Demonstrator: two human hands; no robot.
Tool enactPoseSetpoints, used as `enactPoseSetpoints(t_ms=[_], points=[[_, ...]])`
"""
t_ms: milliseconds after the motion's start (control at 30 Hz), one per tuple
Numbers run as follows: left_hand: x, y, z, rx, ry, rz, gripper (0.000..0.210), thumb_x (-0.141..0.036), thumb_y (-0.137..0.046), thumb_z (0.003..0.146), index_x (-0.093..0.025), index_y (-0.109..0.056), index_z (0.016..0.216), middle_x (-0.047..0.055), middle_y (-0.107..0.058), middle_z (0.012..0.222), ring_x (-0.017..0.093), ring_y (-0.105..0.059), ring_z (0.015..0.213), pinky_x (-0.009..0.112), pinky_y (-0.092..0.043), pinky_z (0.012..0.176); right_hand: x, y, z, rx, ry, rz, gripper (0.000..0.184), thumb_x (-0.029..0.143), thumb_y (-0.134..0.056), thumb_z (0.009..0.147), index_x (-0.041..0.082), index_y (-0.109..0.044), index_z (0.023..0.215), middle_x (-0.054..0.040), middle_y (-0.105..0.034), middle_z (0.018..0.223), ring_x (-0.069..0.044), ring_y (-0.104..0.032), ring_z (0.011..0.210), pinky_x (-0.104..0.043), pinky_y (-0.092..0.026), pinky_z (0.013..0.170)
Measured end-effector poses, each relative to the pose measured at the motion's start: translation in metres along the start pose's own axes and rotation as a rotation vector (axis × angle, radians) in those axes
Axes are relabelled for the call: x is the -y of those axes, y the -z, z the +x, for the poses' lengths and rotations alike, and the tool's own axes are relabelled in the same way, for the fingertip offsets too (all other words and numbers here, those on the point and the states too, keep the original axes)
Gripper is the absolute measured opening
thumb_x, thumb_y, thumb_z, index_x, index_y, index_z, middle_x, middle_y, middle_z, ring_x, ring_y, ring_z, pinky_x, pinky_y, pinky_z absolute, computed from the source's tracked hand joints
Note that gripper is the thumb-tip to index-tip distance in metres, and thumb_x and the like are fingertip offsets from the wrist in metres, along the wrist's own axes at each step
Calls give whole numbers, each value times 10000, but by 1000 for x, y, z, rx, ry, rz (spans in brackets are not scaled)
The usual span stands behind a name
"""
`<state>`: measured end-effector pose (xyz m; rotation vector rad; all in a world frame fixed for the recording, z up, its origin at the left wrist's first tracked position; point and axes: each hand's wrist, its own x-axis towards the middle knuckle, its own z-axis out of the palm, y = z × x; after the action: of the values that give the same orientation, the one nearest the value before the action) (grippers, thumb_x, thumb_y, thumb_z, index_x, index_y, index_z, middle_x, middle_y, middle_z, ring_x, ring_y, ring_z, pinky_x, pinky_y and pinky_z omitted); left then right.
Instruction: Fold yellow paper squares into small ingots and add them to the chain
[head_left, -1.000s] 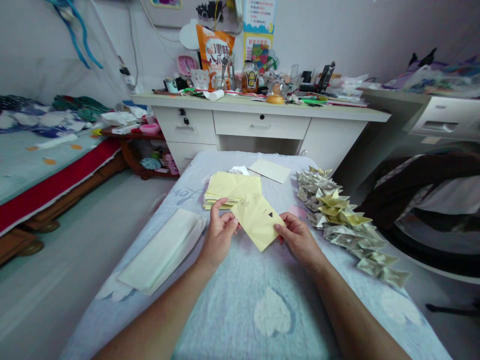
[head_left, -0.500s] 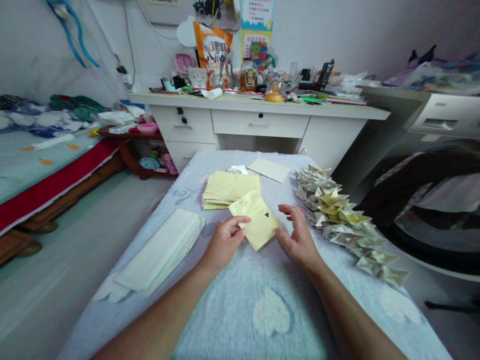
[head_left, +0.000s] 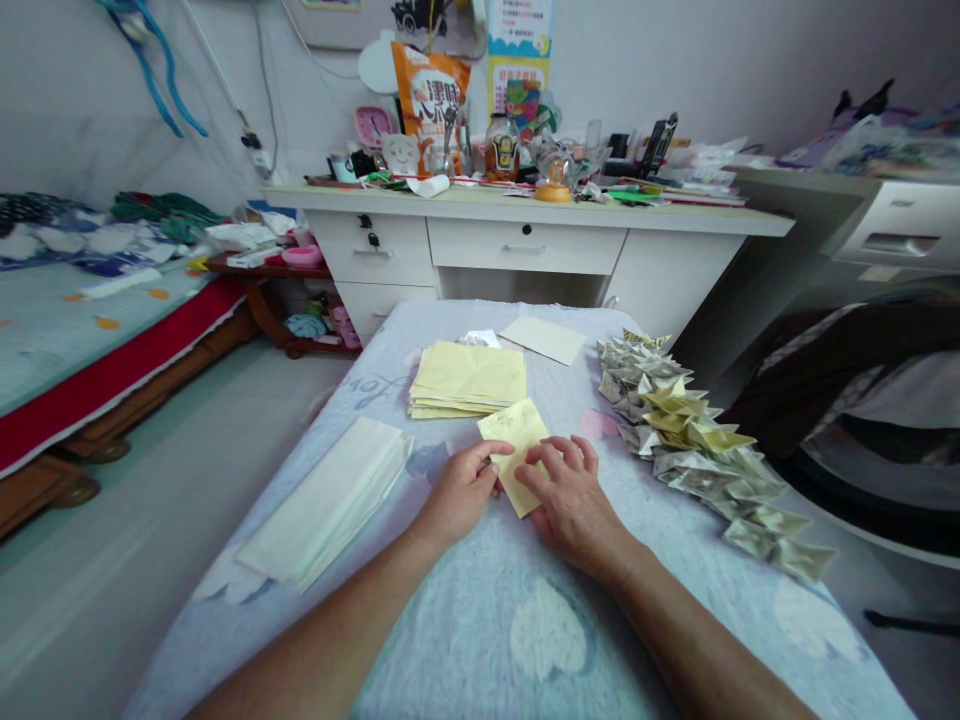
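- Pale blue cloth (head_left: 450, 620) covers the bench (head_left: 420, 680); white drawers (head_left: 525, 250) stand beyond its far edge, a bed (head_left: 97, 320) beyond its left edge and a washing machine (head_left: 896, 225) beyond its right.
- Near the middle of the bench is a yellow sheet (head_left: 523, 425), slanted, with faint drawing toward its far end; both hands touch it.
- The left hand (head_left: 459, 490) has a narrow grip, pinching the sheet's left side between thumb and finger, likely to steady it.
- The right hand (head_left: 574, 500) lies over the sheet's right side, fingers bent on top, probably pressing down. Its thumb is mostly hidden, so whether that grip pinches the paper cannot be told.
- A yellow stack (head_left: 469, 370) sits just past the sheet, left of centre, seemingly within easy reach.
- Pale papers (head_left: 330, 500) lie bundled along the left edge, perhaps to stay apart from the yellow ones.
- Folded paper shapes (head_left: 690, 470) overlap in rows down the right edge, maybe to save room.
- Toward the far edge lies a cream sheet (head_left: 544, 338); white paper (head_left: 480, 339) is partly hidden behind the stack.
- Fingers cover much of the held sheet, so any fold is unclear. One pink patch (head_left: 598, 424) could be paper or print. The bench's near edge is cut off.
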<state>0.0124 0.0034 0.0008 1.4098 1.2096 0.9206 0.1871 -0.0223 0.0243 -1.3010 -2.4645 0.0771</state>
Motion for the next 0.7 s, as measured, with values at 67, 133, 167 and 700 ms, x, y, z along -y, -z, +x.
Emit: enactPoseSetpoints(t_ms=[67, 133, 167, 700], points=[[0, 0, -1, 17, -32, 18, 340, -177, -483, 798, -180, -643, 1098, 38, -685, 900, 146, -605, 725, 252, -476, 666, 0, 1, 0, 34, 37, 21, 430, 76, -565, 682, 247, -575, 1077, -68, -555, 1106, -269, -395, 1095, -482, -204, 991], [2, 1, -1, 35, -66, 8, 338, -178, -493, 803, -189, -644, 1105, 51, -685, 1009, 168, -621, 849, 262, -482, 740, 0, 2, 0, 55, 52, 51, 411, 83, -563, 695, 234, -574, 1077, -72, -552, 1084, -254, -412, 1044, -438, -257, 932], [3, 1, -1, 46, -79, 3, 339, -179, -499, 805, -193, -643, 1112, 54, -679, 1053, 179, -619, 905, 269, -481, 777, 0, 2, 0, 64, 50, 66, 392, 87, -565, 698, 224, -574, 1065, -74, -551, 1070, -248, -417, 1022, -418, -275, 904], [-1, 12, -6, -114, -346, 597, 245, -85, -538, 742, -212, -610, 939, 39, -582, 975, 217, -518, 977, 368, -405, 898, -3, -1, -2, 167, 32, 224, 156, 96, -559, 666, 184, -529, 791, -37, -533, 862, -188, -457, 848, -302, -334, 745]])
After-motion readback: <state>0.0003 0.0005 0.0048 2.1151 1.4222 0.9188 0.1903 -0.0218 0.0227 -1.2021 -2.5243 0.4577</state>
